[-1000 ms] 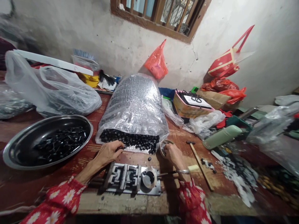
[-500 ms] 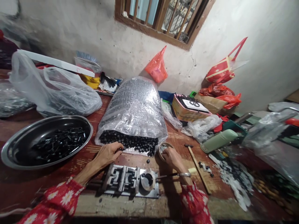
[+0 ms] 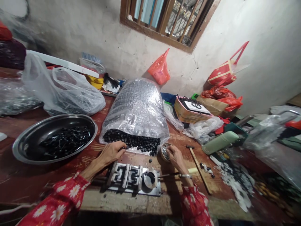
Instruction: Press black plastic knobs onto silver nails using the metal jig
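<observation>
Nearest the body: red floral sleeves, both forearms reaching forward over a worn red table. Between the forearms, on the near side of the hands, a metal fixture lies flat: slotted blocks to the left, a round ring to the right. A thin rod runs from its right side toward the right wrist.

Left hand: fingers curled at the left end of a spill of black pieces; cannot tell whether it grips one. Right hand: fingers bent down into a small bowl of metal bits; any pinch hidden. One loose black piece sits between the hands.

Right of the right hand, a hammer; past it, a green flask. Left of the left hand, a wide steel basin with dark parts inside.

Beyond both hands, a bulging plastic bag, mouth toward them. Farther: orange-red bag at the wall, barred window above.
</observation>
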A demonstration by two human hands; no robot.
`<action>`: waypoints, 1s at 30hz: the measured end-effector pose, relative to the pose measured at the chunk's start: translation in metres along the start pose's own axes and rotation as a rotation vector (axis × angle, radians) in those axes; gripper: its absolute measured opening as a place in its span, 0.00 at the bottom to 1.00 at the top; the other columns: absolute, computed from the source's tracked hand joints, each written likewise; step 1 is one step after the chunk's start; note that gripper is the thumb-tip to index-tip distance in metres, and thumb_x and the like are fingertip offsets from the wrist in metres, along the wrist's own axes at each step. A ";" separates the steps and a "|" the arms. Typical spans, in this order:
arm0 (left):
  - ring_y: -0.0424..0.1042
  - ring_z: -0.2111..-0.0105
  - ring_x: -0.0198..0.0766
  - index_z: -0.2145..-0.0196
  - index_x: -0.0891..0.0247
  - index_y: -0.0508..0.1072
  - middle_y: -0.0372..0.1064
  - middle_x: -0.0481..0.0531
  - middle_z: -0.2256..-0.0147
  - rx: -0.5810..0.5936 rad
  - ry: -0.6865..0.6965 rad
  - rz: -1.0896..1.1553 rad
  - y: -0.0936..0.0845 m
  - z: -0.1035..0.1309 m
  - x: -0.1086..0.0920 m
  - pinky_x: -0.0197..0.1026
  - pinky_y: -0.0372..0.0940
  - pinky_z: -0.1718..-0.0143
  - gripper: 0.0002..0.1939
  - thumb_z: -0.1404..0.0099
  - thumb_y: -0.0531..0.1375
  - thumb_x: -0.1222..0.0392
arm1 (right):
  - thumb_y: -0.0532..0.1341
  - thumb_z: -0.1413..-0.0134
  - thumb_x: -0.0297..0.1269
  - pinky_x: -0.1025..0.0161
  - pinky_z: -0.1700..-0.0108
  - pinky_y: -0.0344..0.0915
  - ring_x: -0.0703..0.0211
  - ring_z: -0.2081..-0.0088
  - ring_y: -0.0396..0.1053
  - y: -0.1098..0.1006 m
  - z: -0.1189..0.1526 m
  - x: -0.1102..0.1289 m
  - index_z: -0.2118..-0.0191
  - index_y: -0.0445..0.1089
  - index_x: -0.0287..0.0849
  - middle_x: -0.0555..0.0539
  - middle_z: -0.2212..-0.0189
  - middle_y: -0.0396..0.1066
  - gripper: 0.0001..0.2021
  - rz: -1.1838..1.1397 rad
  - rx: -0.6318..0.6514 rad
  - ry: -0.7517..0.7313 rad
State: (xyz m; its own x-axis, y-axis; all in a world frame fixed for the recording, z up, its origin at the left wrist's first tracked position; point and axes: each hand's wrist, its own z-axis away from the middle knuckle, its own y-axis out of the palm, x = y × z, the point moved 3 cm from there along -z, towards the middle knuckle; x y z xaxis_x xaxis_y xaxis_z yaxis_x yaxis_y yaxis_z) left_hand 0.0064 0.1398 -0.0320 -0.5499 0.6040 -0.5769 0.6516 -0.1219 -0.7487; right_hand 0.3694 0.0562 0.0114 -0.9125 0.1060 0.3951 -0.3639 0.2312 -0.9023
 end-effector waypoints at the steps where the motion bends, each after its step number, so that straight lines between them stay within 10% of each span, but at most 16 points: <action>1: 0.76 0.61 0.40 0.61 0.59 0.79 0.78 0.51 0.62 -0.004 -0.001 0.000 -0.001 0.000 -0.001 0.38 0.66 0.58 0.09 0.32 0.58 0.62 | 0.52 0.39 0.39 0.62 0.60 0.64 0.55 0.63 0.72 0.000 0.001 0.000 0.66 0.72 0.43 0.45 0.66 0.76 0.13 -0.011 -0.012 0.009; 12: 0.76 0.60 0.40 0.59 0.61 0.78 0.77 0.52 0.61 -0.074 -0.018 0.007 -0.013 0.003 -0.012 0.38 0.66 0.58 0.09 0.28 0.57 0.60 | 0.47 0.36 0.43 0.60 0.65 0.57 0.54 0.69 0.65 -0.011 0.015 0.014 0.65 0.64 0.45 0.45 0.72 0.70 0.13 -0.004 -0.141 0.079; 21: 0.77 0.60 0.39 0.60 0.61 0.78 0.77 0.52 0.61 -0.096 -0.045 -0.009 -0.018 0.006 -0.019 0.38 0.67 0.57 0.07 0.28 0.59 0.62 | 0.46 0.29 0.37 0.60 0.58 0.60 0.56 0.65 0.64 0.009 0.075 0.120 0.63 0.63 0.46 0.47 0.68 0.67 0.12 -0.107 0.007 -0.292; 30: 0.77 0.61 0.39 0.61 0.61 0.78 0.78 0.52 0.61 -0.106 -0.007 -0.022 -0.016 0.006 -0.017 0.38 0.67 0.59 0.06 0.28 0.60 0.62 | 0.50 0.35 0.20 0.56 0.58 0.55 0.52 0.63 0.61 0.050 0.099 0.185 0.60 0.66 0.43 0.46 0.65 0.68 0.12 0.319 -0.081 -0.654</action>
State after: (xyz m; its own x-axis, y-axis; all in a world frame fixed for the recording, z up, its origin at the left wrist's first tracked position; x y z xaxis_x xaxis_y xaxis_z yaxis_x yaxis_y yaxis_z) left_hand 0.0021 0.1265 -0.0118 -0.5681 0.5999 -0.5634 0.6909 -0.0245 -0.7226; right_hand 0.1644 -0.0080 0.0222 -0.9059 -0.4135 -0.0912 -0.0702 0.3590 -0.9307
